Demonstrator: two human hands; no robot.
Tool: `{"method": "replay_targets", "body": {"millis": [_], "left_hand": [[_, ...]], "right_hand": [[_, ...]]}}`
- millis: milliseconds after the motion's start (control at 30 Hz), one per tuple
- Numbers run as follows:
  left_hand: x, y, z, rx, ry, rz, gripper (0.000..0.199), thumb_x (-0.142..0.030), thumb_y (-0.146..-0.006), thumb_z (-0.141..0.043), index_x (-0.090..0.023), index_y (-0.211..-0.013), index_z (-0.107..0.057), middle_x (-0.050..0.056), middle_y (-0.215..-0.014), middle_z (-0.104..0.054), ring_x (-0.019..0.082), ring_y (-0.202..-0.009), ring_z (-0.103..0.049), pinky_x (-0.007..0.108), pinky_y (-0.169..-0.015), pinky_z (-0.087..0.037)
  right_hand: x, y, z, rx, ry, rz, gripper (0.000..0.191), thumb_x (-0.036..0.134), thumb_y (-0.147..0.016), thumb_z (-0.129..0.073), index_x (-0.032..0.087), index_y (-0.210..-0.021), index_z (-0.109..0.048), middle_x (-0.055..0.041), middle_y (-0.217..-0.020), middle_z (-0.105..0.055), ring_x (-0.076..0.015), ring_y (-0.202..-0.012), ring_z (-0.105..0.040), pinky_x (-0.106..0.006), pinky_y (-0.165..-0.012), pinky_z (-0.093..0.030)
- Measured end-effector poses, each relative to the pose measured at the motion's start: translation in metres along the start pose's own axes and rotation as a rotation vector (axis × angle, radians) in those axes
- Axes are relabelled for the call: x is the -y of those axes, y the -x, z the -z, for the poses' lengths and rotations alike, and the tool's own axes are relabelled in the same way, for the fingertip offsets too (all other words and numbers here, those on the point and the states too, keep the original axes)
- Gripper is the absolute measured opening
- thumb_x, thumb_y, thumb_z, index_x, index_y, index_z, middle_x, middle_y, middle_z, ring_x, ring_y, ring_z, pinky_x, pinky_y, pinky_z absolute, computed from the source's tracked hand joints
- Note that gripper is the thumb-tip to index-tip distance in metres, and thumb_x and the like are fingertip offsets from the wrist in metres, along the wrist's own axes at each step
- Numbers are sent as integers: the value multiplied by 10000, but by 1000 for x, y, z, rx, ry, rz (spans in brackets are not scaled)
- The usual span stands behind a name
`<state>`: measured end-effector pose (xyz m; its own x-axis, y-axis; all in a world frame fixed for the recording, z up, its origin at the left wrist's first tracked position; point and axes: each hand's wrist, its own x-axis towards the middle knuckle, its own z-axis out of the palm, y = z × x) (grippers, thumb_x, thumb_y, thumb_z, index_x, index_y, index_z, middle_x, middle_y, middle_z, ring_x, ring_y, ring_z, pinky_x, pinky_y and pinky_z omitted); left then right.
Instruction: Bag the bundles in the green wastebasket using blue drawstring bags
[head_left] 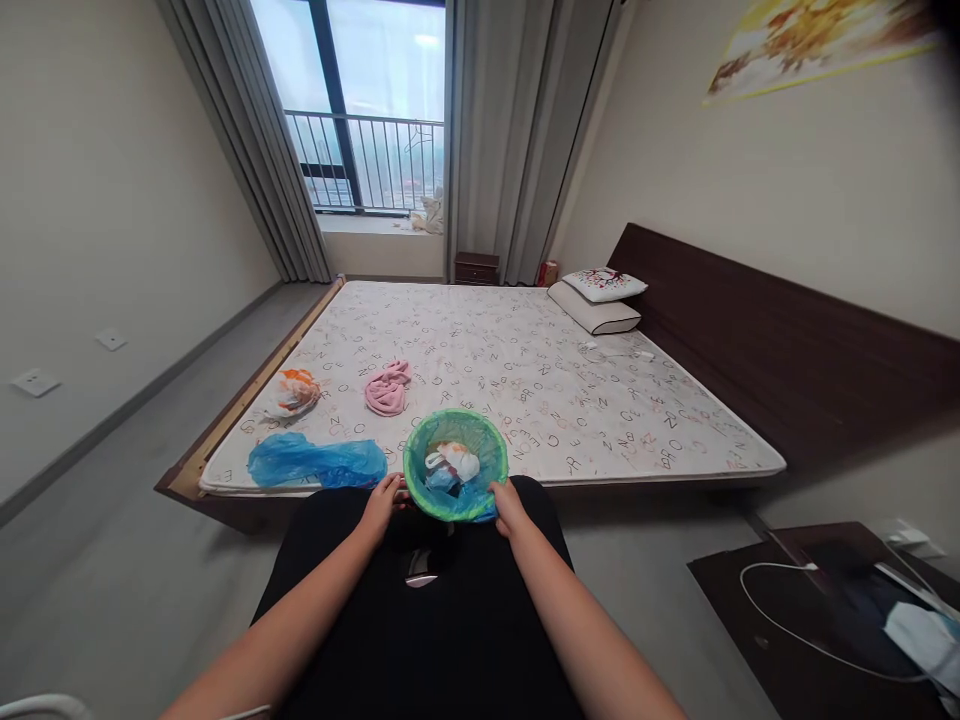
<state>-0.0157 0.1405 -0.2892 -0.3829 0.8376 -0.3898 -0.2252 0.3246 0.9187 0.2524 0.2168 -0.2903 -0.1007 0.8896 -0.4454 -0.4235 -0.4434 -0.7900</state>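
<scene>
Green plastic rims the bin [454, 412], which sits low between the person's knees in the head view, just in front of the bed's near edge. Inside, a blue liner [486, 492] covers the wall, and crumpled rubbish [453, 464] lies at the bottom, white and blue bits together. The left grip [384, 502] is closed on the bin's left side, its lower fingers partly hidden. The right grip [510, 507] pinches the right rim, thumb on top, with liner caught near the fingers. Holding opposite sides probably keeps the bin level, and the thighs [337, 525] seem to steady it.

On the mattress [555, 400], the blue bag [319, 461] lies flattened along the near edge, just beside the left grip, likely put there to be within reach. Beyond it are an orange-and-white bag [295, 392] and, nearer the middle, a bunched pink cloth [388, 388]. The pillow [592, 310] and cushion [604, 284] are stacked by the headboard [750, 310], presumably out of the way. At right, a cable [795, 625] trails over a dark tabletop [724, 585].
</scene>
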Motion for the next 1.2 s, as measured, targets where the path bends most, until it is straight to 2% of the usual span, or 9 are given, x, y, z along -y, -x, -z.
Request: {"method": "replay_targets", "body": {"millis": [133,267,433,500,633,733,1000,1100,1200], "left_hand": [[-2,-1,4,-86,-9,-70,644,-724,-729,-648,-177,-1066,-606,67,-928,-689,175,-727,-707,263,-619,-514],[-6,-2,7,-161,-57,-110,621,-725,-772,-574,-166,-1042,-605,94,-941,-688,200,-746,-698,300,-633,-533],[-10,12,12,-269,-164,-236,556,-665,-802,-614,-182,-1076,-614,134,-1115,-692,278,-1018,-672,349,-781,-547],[-9,24,12,-236,-193,-273,542,-668,-810,-627,-191,-1067,-625,113,-1077,-700,281,-1033,-662,345,-801,-542],[-3,46,5,-26,-225,-257,557,-688,-765,-682,-185,-1004,-680,81,-902,-709,256,-859,-681,324,-677,-532],[-5,53,-2,41,-233,-240,557,-670,-732,-720,-192,-1013,-679,82,-900,-719,258,-884,-694,315,-674,-533],[-16,50,-2,-32,-239,-237,499,-643,-669,-726,-223,-875,-555,20,-769,-618,197,-713,-605,288,-615,-462],[-16,58,-3,-110,-318,-330,419,-576,-726,-712,-237,-774,-469,-24,-705,-497,161,-669,-503,277,-641,-422],[-17,66,-3,-96,-486,-440,328,-503,-785,-674,-232,-742,-494,-30,-693,-447,157,-659,-446,277,-652,-386]], "right_hand": [[8,7,0,6,-30,-127,405,165,-584,-607,198,-988,-621,-20,-752,-730,-236,-704,-717,-355,-689,-599],[14,13,0,5,-75,-143,389,178,-597,-602,209,-985,-606,-17,-768,-729,-233,-725,-714,-372,-731,-605],[14,14,0,2,-99,-135,369,165,-590,-597,217,-955,-604,-9,-762,-726,-255,-794,-732,-391,-793,-608],[13,12,1,4,-98,-139,362,163,-588,-596,214,-946,-603,-11,-763,-727,-261,-808,-737,-403,-807,-608],[8,7,1,18,-93,-152,400,163,-597,-594,205,-994,-611,-22,-792,-735,-269,-829,-741,-422,-810,-609],[7,6,0,16,-86,-150,418,156,-597,-595,208,-1011,-609,-18,-798,-738,-251,-788,-727,-398,-777,-607],[10,11,-1,22,-38,-132,339,160,-677,-635,199,-1013,-632,-18,-775,-723,-234,-744,-710,-362,-739,-590],[12,13,-3,35,-19,-133,260,196,-791,-664,175,-1050,-653,-31,-824,-728,-214,-755,-700,-346,-731,-588],[13,15,-5,55,-4,-133,261,319,-949,-677,147,-1145,-662,-57,-999,-726,-181,-838,-698,-342,-771,-598]]}}
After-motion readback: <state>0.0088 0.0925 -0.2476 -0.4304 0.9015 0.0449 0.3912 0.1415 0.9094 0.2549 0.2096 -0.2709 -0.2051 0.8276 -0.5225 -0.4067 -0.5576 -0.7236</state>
